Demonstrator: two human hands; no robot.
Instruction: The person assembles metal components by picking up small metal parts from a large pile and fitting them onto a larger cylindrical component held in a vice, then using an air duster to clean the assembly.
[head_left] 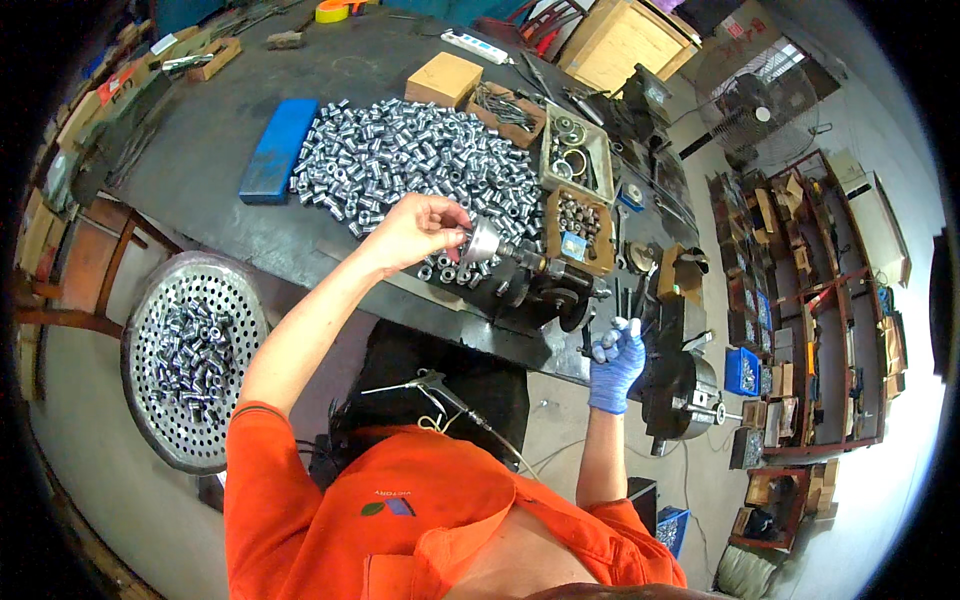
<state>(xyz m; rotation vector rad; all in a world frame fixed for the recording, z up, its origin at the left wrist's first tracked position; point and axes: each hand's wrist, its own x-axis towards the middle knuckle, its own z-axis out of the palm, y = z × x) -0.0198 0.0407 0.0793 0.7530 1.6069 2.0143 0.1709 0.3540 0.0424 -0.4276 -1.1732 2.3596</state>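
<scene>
My bare left hand (425, 232) is at the front of a shiny round metal chuck (482, 241), thumb and fingers pinched together. What sits between the fingertips is too small and too covered to make out. The chuck belongs to a dark spindle fixture (545, 290) mounted along the bench's near edge. To its right, my right hand (617, 362), in a blue glove, has its fingers curled in beside a dark lever (588, 335). Whether it grips anything is hidden. Behind the chuck spreads a large heap of small silvery threaded metal sleeves (420, 160).
A perforated round metal tray (215, 445) at the left bears more sleeves. An air blow gun (432, 382) hangs in front of me. Beyond the fixture are a box of small parts (580, 222) and a blue block (279, 150). A large dark chuck (685, 395) stands at right.
</scene>
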